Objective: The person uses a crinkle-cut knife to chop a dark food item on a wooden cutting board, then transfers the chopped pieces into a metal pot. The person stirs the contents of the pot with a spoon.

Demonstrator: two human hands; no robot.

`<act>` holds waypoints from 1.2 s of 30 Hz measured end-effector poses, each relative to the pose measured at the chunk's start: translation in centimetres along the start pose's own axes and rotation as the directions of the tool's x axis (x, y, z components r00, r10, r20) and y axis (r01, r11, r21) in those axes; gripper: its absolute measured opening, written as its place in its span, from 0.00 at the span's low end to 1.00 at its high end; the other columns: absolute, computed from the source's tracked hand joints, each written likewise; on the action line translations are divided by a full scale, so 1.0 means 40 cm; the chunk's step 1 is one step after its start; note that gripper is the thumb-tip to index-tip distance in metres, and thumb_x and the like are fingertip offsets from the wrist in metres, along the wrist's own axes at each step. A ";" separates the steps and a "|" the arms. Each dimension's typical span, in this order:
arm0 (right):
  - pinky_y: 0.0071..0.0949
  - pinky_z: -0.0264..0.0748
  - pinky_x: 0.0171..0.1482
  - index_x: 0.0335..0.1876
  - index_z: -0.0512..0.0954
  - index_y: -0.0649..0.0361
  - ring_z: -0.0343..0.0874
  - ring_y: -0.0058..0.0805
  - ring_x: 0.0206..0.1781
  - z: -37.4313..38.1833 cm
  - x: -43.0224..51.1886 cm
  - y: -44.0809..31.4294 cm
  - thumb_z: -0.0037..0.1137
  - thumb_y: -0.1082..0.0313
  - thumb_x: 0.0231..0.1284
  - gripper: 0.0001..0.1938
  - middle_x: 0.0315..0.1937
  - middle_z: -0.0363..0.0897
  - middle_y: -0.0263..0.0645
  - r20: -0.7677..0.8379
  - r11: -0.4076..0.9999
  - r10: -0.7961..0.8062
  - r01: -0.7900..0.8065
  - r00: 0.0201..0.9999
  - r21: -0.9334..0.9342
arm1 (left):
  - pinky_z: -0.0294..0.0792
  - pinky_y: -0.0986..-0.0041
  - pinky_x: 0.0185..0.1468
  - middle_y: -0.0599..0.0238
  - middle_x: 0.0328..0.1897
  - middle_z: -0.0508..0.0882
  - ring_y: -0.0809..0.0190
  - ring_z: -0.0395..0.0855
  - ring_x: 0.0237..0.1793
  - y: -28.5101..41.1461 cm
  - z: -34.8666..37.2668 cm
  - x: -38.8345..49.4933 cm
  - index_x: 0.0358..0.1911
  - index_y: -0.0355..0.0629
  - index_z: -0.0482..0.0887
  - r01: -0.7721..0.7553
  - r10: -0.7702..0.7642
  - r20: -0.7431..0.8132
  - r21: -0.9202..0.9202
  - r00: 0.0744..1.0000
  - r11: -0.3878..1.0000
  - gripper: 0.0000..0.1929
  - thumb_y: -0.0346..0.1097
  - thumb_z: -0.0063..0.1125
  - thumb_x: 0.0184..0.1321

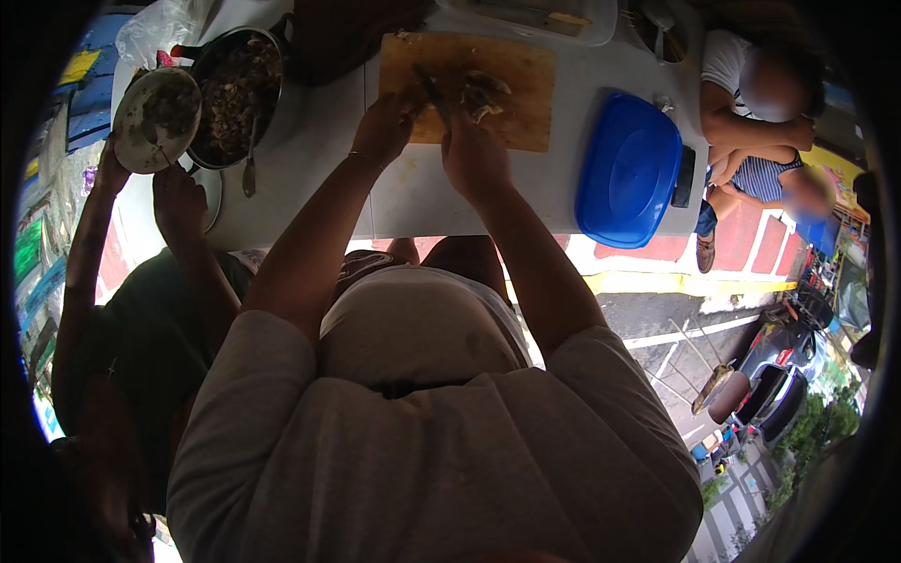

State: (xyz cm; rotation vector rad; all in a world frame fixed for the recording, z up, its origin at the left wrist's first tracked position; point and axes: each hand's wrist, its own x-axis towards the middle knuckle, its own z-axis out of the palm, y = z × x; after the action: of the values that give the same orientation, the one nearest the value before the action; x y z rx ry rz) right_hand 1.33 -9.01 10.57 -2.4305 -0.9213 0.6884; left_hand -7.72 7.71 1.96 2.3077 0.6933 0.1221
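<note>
A wooden cutting board [524, 91] lies before me on the white table. My right hand [477, 153] is over its front edge, closed around a knife whose dark blade [431, 90] slants up and left across the board. My left hand [386, 128] is at the board's left edge, close to the blade. Its fingers are curled in; whether a small piece is between them is too dark to tell. Just beyond my right hand, a few pieces of cooked food, apparently meat [482, 90], rest on the wood.
A blue plastic lid [628, 172] sits to the right, beside a dark phone-like object [683, 177]. Behind the board stands a clear plastic container [535, 17]. On the left, a co-worker's hands hold a plate [156, 119] beside a pot of chopped food [239, 98]. Two people sit at the right.
</note>
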 end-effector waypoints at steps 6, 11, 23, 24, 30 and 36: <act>0.59 0.81 0.43 0.61 0.69 0.57 0.86 0.60 0.39 0.004 0.011 -0.007 0.51 0.63 0.75 0.14 0.33 0.86 0.56 -0.010 1.000 -0.001 0.001 1.000 0.006 | 0.80 0.59 0.52 0.53 0.44 0.85 0.48 0.87 0.44 0.033 0.022 0.011 0.45 0.42 0.90 -0.036 0.031 -0.059 -0.091 0.998 0.995 0.09 0.29 0.62 0.64; 0.60 0.82 0.42 0.60 0.70 0.57 0.86 0.61 0.38 0.035 0.010 0.020 0.51 0.63 0.76 0.14 0.33 0.86 0.55 -0.002 1.000 -0.003 0.003 1.000 -0.018 | 0.80 0.56 0.56 0.52 0.47 0.87 0.44 0.87 0.46 0.031 0.029 0.035 0.45 0.45 0.92 -0.142 0.147 -0.048 0.090 0.988 0.986 0.10 0.31 0.59 0.65; 0.59 0.81 0.44 0.60 0.69 0.58 0.85 0.62 0.42 0.058 0.033 0.064 0.51 0.60 0.77 0.15 0.38 0.85 0.57 -0.043 1.000 -0.021 0.021 0.999 -0.001 | 0.81 0.60 0.52 0.51 0.46 0.86 0.48 0.89 0.46 0.021 -0.003 0.021 0.49 0.42 0.89 -0.057 0.055 -0.019 -0.169 0.998 0.984 0.11 0.28 0.63 0.64; 0.59 0.81 0.44 0.59 0.70 0.59 0.85 0.63 0.42 0.055 0.031 0.066 0.51 0.59 0.77 0.15 0.38 0.85 0.57 -0.049 1.000 0.005 -0.004 0.999 0.018 | 0.81 0.60 0.52 0.51 0.46 0.86 0.47 0.89 0.46 0.014 -0.006 0.019 0.49 0.41 0.88 -0.058 0.053 -0.032 -0.167 0.998 0.984 0.11 0.27 0.63 0.64; 0.54 0.78 0.45 0.53 0.73 0.65 0.83 0.66 0.46 0.025 0.006 0.076 0.53 0.59 0.78 0.15 0.39 0.84 0.61 -0.112 0.953 0.105 -0.068 0.988 0.294 | 0.80 0.57 0.53 0.48 0.46 0.85 0.44 0.88 0.48 -0.028 -0.022 0.086 0.48 0.40 0.86 -0.094 0.105 -0.114 0.096 0.988 0.991 0.10 0.28 0.61 0.63; 0.54 0.77 0.44 0.49 0.73 0.64 0.84 0.65 0.46 0.016 -0.019 0.095 0.56 0.60 0.76 0.13 0.38 0.84 0.60 -0.165 0.924 0.195 -0.124 0.967 0.363 | 0.78 0.53 0.58 0.46 0.53 0.83 0.40 0.83 0.54 -0.011 -0.068 0.124 0.50 0.41 0.84 -0.087 0.090 -0.065 0.048 0.994 0.995 0.15 0.35 0.66 0.60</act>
State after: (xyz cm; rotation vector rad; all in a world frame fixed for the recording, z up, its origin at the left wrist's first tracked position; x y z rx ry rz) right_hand 2.27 -11.96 8.18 -2.2173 -0.4762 0.5944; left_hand -4.42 12.17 3.15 2.3874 0.6329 0.2276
